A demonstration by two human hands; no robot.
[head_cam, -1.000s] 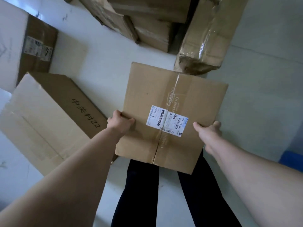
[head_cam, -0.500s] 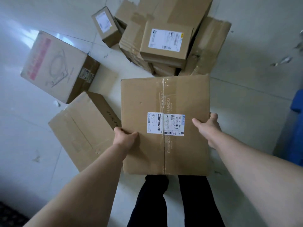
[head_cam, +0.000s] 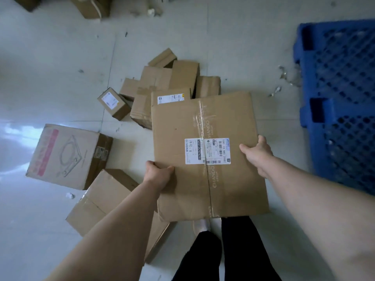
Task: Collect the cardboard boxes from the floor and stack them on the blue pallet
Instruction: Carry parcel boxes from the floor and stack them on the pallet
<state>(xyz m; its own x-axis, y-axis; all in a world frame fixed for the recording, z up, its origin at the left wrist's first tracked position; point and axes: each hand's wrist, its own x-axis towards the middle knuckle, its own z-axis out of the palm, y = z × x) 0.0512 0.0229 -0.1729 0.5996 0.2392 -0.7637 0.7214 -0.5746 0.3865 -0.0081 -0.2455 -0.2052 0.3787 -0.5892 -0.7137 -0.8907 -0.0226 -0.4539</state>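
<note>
I hold a large taped cardboard box with a white shipping label in front of me, off the floor. My left hand grips its left edge, thumb on top. My right hand grips its right edge. The blue pallet lies on the floor at the right, nothing visible on it. A pile of several cardboard boxes sits on the floor beyond the held box.
A box with a pink stripe and line drawing stands at the left, and a long box lies beside my left arm. A small labelled box leans by the pile. Scraps of tape litter the pale tiled floor. My legs are below.
The box has risen with both hands on its sides, and my view has swung right: the floor pile looks farther away and the blue pallet has come into sight.
</note>
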